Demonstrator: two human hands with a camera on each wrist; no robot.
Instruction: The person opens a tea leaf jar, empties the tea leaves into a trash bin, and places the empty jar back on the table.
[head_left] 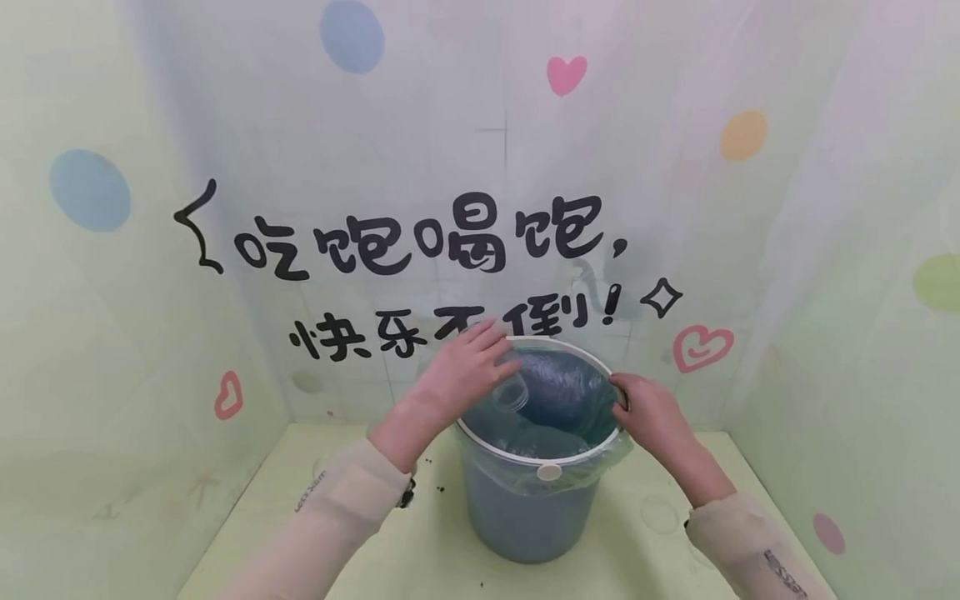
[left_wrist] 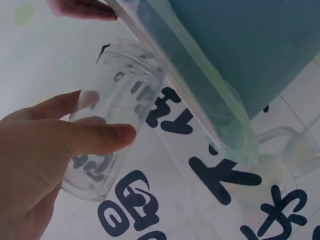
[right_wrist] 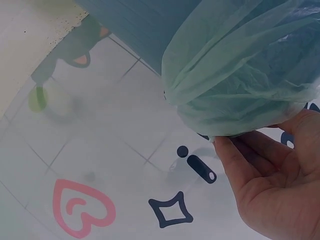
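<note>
A clear jar is in my left hand, held between the thumb and fingers. It is tilted, one end reaching over the opening of a blue-grey bin. A thin green plastic bag lines the bin and folds down outside its pale rim. At the rim's right side my right hand grips the edge together with the bag; the right wrist view shows its thumb and fingers pinching the bag. Inside the bin, the contents cannot be made out beyond shiny liner.
The bin stands on a pale yellow-green tabletop. Small dark specks lie on it left of the bin. Close behind and on both sides rise pale walls printed with dark characters, hearts and coloured dots.
</note>
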